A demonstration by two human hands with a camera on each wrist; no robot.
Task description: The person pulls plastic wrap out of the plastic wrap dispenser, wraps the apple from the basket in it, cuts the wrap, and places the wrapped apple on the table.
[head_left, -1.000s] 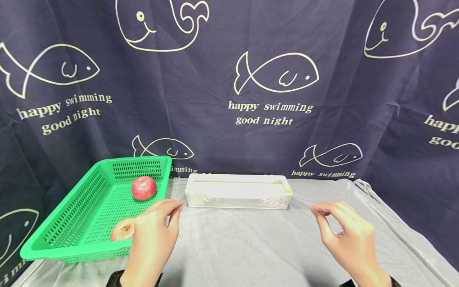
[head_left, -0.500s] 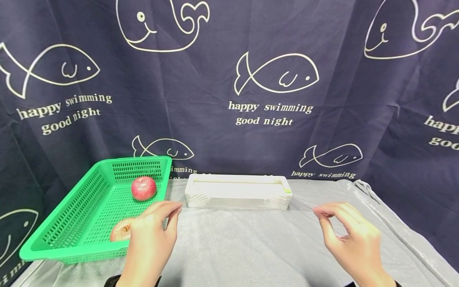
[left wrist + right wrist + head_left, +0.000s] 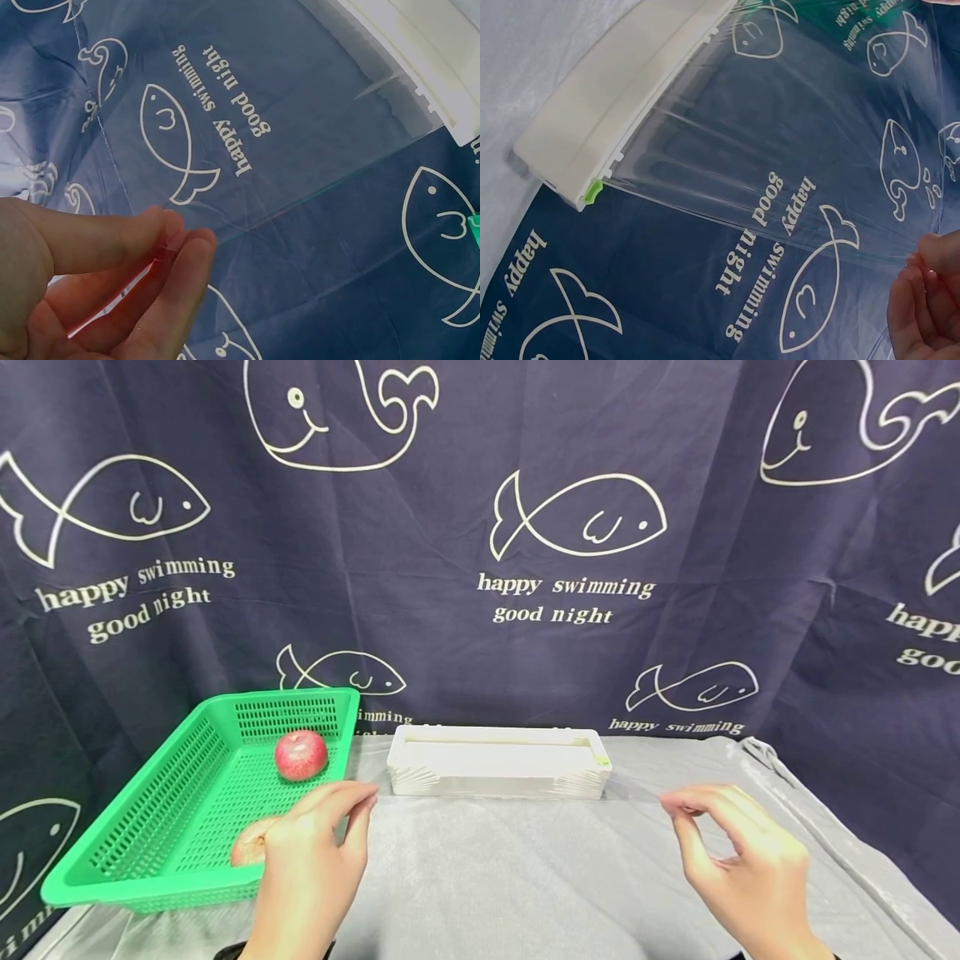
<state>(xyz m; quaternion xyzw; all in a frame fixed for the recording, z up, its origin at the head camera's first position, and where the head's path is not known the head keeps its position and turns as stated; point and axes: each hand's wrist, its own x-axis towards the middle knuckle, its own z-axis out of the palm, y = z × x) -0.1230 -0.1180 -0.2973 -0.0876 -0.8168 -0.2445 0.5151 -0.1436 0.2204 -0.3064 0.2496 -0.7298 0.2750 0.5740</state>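
A transparent sheet of cling film (image 3: 735,157) runs from the white cling film dispenser (image 3: 498,787) toward me. My left hand (image 3: 313,856) pinches one corner of the film between thumb and fingertips, beside the green basket. On the other side, my right hand (image 3: 750,860) pinches the opposite corner in the same way. In the right wrist view the film is drawn taut with creases fanning from those fingers. A small green slider (image 3: 593,192) sits at one end of the dispenser's edge. The film itself barely shows in the head view.
The green basket (image 3: 172,887) at the left holds a red apple (image 3: 301,755) and a paler apple (image 3: 251,843), partly hidden by my left hand. Grey cloth (image 3: 510,877) covers the table. A dark blue curtain (image 3: 420,577) with fish drawings hangs behind.
My right hand has moved a little to the right, and my left hand slightly to the left. Both keep their pinch on the film. The dispenser and apples have not moved.
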